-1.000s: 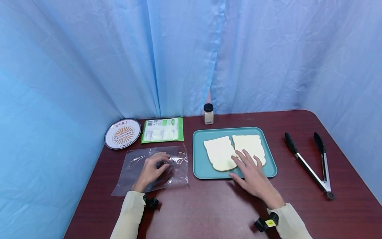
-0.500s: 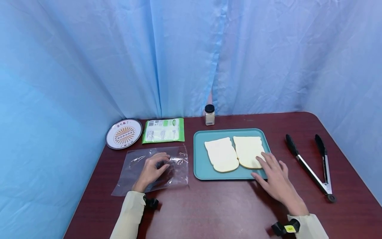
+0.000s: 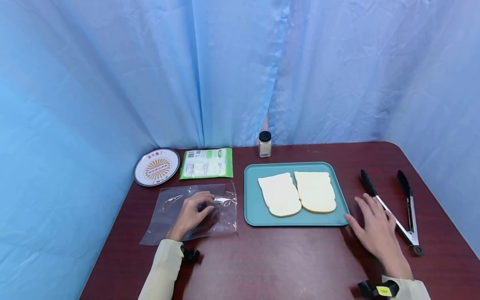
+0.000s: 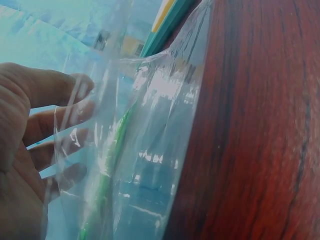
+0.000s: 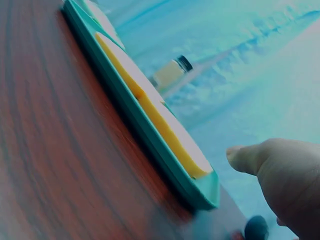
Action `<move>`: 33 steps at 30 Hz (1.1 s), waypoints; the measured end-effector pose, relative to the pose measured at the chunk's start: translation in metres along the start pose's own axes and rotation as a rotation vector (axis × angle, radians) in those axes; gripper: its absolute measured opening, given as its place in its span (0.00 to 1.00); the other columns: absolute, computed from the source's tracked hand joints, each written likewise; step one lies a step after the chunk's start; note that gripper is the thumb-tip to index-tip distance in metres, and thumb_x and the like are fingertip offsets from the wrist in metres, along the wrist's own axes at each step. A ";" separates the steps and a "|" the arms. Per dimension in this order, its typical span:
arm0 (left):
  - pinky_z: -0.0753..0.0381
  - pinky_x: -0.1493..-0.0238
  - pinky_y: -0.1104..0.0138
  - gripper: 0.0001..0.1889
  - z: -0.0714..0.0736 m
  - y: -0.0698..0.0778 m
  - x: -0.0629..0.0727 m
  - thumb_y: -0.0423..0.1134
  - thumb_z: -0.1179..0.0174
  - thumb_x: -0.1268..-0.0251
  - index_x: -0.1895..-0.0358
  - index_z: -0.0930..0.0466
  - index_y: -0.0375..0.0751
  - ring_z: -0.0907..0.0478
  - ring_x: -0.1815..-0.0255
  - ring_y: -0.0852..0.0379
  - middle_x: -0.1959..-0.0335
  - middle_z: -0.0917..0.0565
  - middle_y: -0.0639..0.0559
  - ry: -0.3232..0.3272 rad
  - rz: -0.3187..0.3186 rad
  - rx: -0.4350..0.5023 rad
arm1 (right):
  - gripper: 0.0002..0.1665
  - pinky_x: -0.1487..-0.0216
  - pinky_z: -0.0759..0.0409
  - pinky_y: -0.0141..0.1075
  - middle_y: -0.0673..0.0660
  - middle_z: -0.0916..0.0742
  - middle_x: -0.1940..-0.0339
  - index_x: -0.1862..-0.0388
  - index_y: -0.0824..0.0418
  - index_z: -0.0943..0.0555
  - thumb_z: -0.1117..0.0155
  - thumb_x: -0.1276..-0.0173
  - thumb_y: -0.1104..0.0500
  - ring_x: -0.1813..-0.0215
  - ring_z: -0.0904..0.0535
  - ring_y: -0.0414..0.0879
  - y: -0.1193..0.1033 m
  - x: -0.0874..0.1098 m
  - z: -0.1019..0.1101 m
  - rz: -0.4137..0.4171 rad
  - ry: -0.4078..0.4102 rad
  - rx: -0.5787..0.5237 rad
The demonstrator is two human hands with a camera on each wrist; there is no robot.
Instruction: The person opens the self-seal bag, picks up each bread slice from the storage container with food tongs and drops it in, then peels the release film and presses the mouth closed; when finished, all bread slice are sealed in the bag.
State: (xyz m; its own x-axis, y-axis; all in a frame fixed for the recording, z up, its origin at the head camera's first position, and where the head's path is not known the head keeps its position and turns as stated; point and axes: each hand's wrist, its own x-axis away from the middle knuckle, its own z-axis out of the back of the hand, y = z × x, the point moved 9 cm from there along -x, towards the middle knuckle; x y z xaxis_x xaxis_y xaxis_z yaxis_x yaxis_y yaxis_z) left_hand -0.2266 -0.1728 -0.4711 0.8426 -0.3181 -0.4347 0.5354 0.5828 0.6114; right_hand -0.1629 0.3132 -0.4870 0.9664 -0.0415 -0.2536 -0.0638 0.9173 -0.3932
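My left hand (image 3: 193, 211) lies at the clear plastic bag (image 3: 165, 218) with loosely curved fingers and a gap between thumb and fingertips. In the left wrist view, shiny film of the bag (image 4: 155, 130) overlaps the fingertips (image 4: 75, 172). Just right of the teal tray (image 3: 252, 204), my right hand (image 3: 376, 231) is spread, its thumb at the tray's near right corner and nothing in its grasp. Two bread slices, a left slice (image 3: 279, 196) and a right slice (image 3: 316, 192), lie side by side on the tray. The right wrist view shows the thumb (image 5: 245, 159) beyond the tray's end.
Black-handled metal tongs (image 3: 412, 216) lie spread at the right, partly behind the right hand. A small black-capped jar (image 3: 265, 146) stands behind the tray. At the back left are a patterned plate (image 3: 157, 167) and a green-and-white packet (image 3: 207, 163). Blue curtains (image 3: 240, 75) surround the table.
My right hand has moved right, from over the bread slices to beside the tray. The right slice now lies fully in view, slightly nearer me. The left hand has stayed at the plastic bag.
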 end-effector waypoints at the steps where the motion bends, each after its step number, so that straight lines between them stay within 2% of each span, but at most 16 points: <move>1: 0.18 0.39 0.47 0.09 0.000 0.000 0.000 0.26 0.27 0.47 0.62 0.12 0.34 0.16 0.43 0.41 0.53 0.11 0.42 -0.002 0.002 0.001 | 0.37 0.35 0.48 0.75 0.74 0.36 0.24 0.28 0.68 0.34 0.42 0.25 0.45 0.22 0.47 0.72 0.005 0.000 0.003 -0.028 0.006 0.003; 5: 0.18 0.40 0.47 0.09 0.001 -0.001 0.001 0.26 0.27 0.47 0.62 0.12 0.34 0.16 0.44 0.41 0.53 0.11 0.41 0.001 0.001 0.001 | 0.38 0.35 0.48 0.75 0.75 0.37 0.25 0.28 0.70 0.36 0.45 0.24 0.44 0.23 0.46 0.72 0.026 0.000 0.012 -0.126 0.032 0.028; 9: 0.18 0.40 0.47 0.09 0.000 -0.002 0.002 0.26 0.27 0.48 0.62 0.12 0.34 0.16 0.44 0.41 0.53 0.11 0.41 0.001 0.002 0.006 | 0.40 0.36 0.48 0.76 0.77 0.38 0.25 0.28 0.71 0.36 0.47 0.24 0.42 0.24 0.46 0.74 0.040 0.002 0.017 -0.177 0.035 0.042; 15: 0.18 0.42 0.47 0.09 -0.002 -0.002 0.002 0.25 0.28 0.47 0.61 0.12 0.33 0.17 0.44 0.39 0.53 0.11 0.39 0.000 -0.015 0.000 | 0.43 0.36 0.51 0.77 0.77 0.44 0.22 0.28 0.73 0.40 0.51 0.23 0.38 0.20 0.56 0.74 0.062 0.008 0.018 -0.272 -0.017 0.043; 20: 0.17 0.42 0.46 0.09 -0.002 -0.003 0.002 0.26 0.28 0.47 0.61 0.12 0.33 0.16 0.44 0.40 0.52 0.11 0.40 -0.004 -0.008 -0.007 | 0.49 0.39 0.51 0.76 0.79 0.50 0.22 0.25 0.73 0.44 0.50 0.25 0.36 0.22 0.57 0.75 0.082 0.011 0.015 -0.362 -0.062 0.036; 25: 0.18 0.41 0.47 0.09 -0.002 -0.003 0.002 0.26 0.27 0.47 0.61 0.12 0.33 0.16 0.44 0.40 0.53 0.11 0.39 -0.003 -0.008 -0.004 | 0.58 0.40 0.51 0.80 0.80 0.58 0.21 0.21 0.74 0.55 0.49 0.28 0.31 0.22 0.59 0.78 0.099 0.012 0.011 -0.460 -0.114 0.020; 29: 0.18 0.41 0.47 0.09 -0.003 -0.005 0.002 0.26 0.27 0.47 0.61 0.12 0.34 0.16 0.44 0.41 0.53 0.11 0.39 -0.008 -0.007 -0.001 | 0.64 0.41 0.47 0.80 0.82 0.58 0.22 0.21 0.75 0.59 0.48 0.30 0.29 0.26 0.54 0.80 0.109 0.010 0.008 -0.517 -0.139 0.027; 33: 0.18 0.41 0.47 0.09 -0.004 -0.005 0.002 0.26 0.28 0.47 0.61 0.12 0.34 0.17 0.44 0.41 0.53 0.11 0.38 -0.011 -0.009 0.003 | 0.66 0.47 0.42 0.77 0.84 0.50 0.26 0.21 0.75 0.60 0.45 0.32 0.28 0.33 0.46 0.81 0.115 0.007 0.007 -0.542 -0.124 0.037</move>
State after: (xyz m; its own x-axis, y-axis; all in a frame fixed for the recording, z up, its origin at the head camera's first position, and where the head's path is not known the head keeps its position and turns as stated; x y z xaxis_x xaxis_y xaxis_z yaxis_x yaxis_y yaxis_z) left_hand -0.2272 -0.1733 -0.4773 0.8381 -0.3316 -0.4332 0.5434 0.5773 0.6095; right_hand -0.1617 0.4213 -0.5280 0.8809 -0.4660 0.0832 0.4569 0.7913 -0.4062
